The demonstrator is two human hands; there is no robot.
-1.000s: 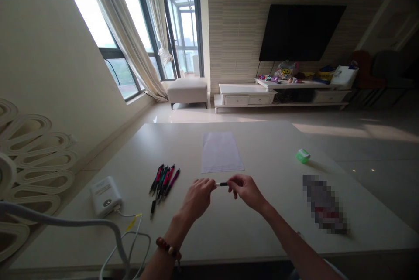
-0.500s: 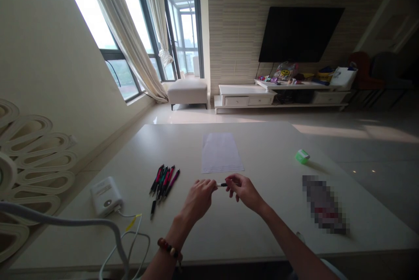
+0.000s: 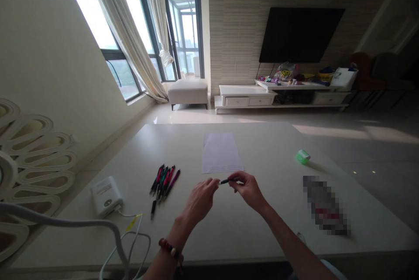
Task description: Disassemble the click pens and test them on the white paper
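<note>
My left hand [image 3: 202,197] and my right hand [image 3: 246,187] meet above the near middle of the table. Between their fingertips is a slim pen [image 3: 225,181], black toward the right with a pale bit at the left. Each hand pinches one end, so both ends are covered by fingers. Just beyond lies a stack of white paper [image 3: 221,153]. Left of my hands, several pens [image 3: 166,182] with black, red, green and purple barrels lie in a loose bunch. A short black pen part [image 3: 153,209] rests separately below them.
A white power adapter [image 3: 106,196] with a pale cable [image 3: 139,233] sits at the table's left. A green-and-white small box [image 3: 303,156] and a blurred-out object [image 3: 325,206] lie to the right. The white table [image 3: 262,232] has its near edge before me.
My right hand has risen slightly and shifted its fingers along the pen, and more of the black part shows. My left hand has edged right. The things on the table have stayed put.
</note>
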